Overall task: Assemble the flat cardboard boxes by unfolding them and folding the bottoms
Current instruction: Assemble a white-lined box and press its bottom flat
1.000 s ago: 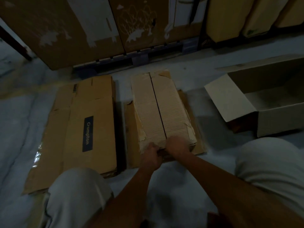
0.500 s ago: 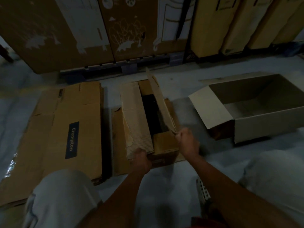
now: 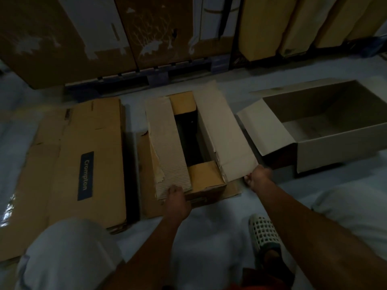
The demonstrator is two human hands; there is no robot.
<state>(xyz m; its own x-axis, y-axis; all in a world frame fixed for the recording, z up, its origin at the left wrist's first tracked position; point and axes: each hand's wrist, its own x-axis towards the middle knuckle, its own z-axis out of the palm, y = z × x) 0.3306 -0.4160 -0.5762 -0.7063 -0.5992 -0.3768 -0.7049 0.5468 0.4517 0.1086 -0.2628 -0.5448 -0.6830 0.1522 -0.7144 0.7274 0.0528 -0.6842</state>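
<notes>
From the head view, a box [image 3: 206,181] sat on the floor [image 3: 209,237] at the centre, its two long flaps partly spread over a dark opening. The left hand [image 3: 177,200] gripped the near end of the left flap [image 3: 167,143], thumb on top of its torn, corrugated edge. The right hand [image 3: 258,178] pinched the near corner of the right flap [image 3: 222,130], which stood swung outward toward 3 o'clock. Two short tan flaps showed inside, one at the near end and one at the far end.

At 9 o'clock of the box lay a flat carton [image 3: 83,162] with a dark "Crompton" label, just beside it. At 3 o'clock stood an open box [image 3: 335,143], one flap folded out toward the centre. Tall cartons [image 3: 62,38] leaned along the wall at 12 o'clock. Pale-clad knees framed the bottom corners, and a latticed sandal [image 3: 263,231] rested on the floor at 5 o'clock.
</notes>
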